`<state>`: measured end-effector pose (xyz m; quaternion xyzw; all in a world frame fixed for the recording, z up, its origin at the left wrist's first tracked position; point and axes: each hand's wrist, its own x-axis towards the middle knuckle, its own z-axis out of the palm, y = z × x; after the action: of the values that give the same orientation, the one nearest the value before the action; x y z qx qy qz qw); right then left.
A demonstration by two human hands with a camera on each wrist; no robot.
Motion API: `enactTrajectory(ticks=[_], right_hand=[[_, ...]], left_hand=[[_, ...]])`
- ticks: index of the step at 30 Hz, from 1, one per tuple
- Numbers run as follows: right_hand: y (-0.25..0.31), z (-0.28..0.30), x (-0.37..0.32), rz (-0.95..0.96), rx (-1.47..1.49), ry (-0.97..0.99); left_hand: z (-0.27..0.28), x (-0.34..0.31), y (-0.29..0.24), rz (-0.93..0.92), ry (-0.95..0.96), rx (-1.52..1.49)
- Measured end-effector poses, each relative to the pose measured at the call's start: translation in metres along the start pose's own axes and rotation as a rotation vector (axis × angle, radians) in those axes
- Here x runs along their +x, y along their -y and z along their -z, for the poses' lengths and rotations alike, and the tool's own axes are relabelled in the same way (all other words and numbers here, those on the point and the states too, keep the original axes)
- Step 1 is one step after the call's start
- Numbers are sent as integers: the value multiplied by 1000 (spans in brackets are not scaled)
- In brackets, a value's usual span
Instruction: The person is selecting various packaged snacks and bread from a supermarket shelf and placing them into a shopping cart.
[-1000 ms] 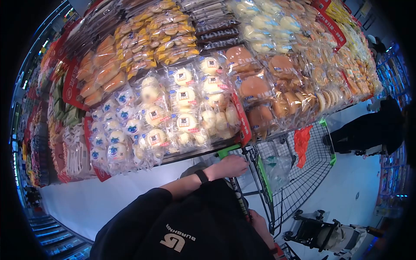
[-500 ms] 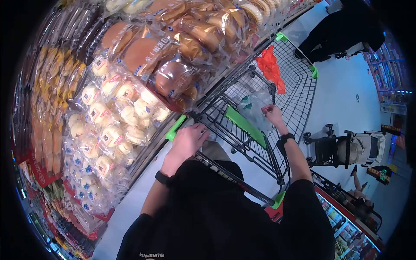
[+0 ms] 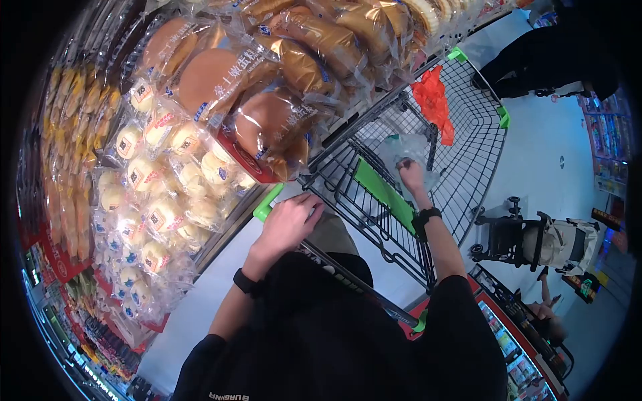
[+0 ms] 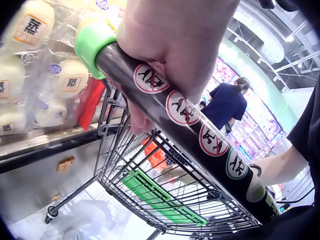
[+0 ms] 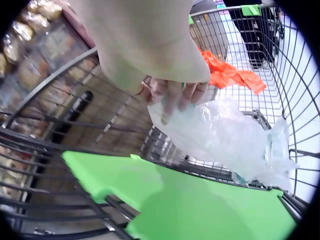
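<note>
In the left wrist view my left hand [image 4: 170, 45] curls round the dark handlebar [image 4: 200, 140] of a shopping cart, beside its green end cap [image 4: 92, 47]. My right hand [image 5: 155, 55] reaches into the cart basket and pinches the edge of a clear plastic bag [image 5: 225, 135] with its fingertips. The bag's contents cannot be made out. Beyond it in the basket lies an orange-red bag [image 5: 232, 75]. The head view shows my left hand [image 3: 289, 224] near the bakery display and my right hand [image 3: 412, 177] over the clear bag.
Wrapped round cakes [image 3: 210, 79] and white buns [image 3: 144, 175] fill the display at the left, right against the cart. A person in dark clothes [image 3: 548, 57] stands past the cart's front. A stroller [image 3: 535, 242] is at the right.
One second ago my right hand was low by the handlebar; it has moved into the basket and now holds the clear bag. The head view has turned toward the cart. My left hand stays at the handlebar.
</note>
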<state>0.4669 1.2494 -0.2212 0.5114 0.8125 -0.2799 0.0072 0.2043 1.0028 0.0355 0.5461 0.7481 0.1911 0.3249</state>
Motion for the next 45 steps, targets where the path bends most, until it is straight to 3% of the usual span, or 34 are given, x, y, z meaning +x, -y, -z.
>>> enactTrajectory(ticks=[4,7,10,12,14,17,21,23,24,26,28,29,31,34,38,40,42,45], right_hand=[[61,124,-42,-203,915,93],[121,201,-86,-60,1020,50],[202,247,-143,83,1010,82],[253,244,-180,195,1025,126],[282,236,-199,705,546,97],[299,226,-224,622,401,108],[299,220,-230,769,94,-569],[305,213,-239,587,75,-733],[307,209,-243,492,65,-813],[296,201,-240,301,178,-651],[263,200,-238,105,419,-255],[259,206,-239,71,462,-338],[240,226,-236,63,514,-529],[242,252,-235,209,620,-673],[256,275,-232,320,734,-736],[263,288,-233,356,748,-739],[242,297,-222,348,586,-508],[216,308,-206,375,593,-230]], left_hand=[[4,-4,-4,-92,-36,-236],[28,-8,-37,-170,6,-316],[48,-17,-74,-257,-7,-572],[53,-24,-85,-289,-9,-784],[54,-33,-85,-291,10,-1003],[60,-39,-73,-145,-47,-1145],[74,-46,-53,-123,-122,-1204],[82,-47,-50,-184,-159,-1235],[85,-47,-47,-196,-157,-1218],[90,-48,-39,-218,-146,-1180],[94,-56,-37,-210,-276,-1037],[96,-57,-30,-204,-372,-923],[100,-60,-15,-227,-555,-714],[113,-73,-22,-215,-582,-614],[113,-76,-34,-373,-527,-436],[118,-71,-35,-297,-334,-334],[115,-60,-33,-307,-233,-230],[111,-48,-59,-390,-433,-59]])
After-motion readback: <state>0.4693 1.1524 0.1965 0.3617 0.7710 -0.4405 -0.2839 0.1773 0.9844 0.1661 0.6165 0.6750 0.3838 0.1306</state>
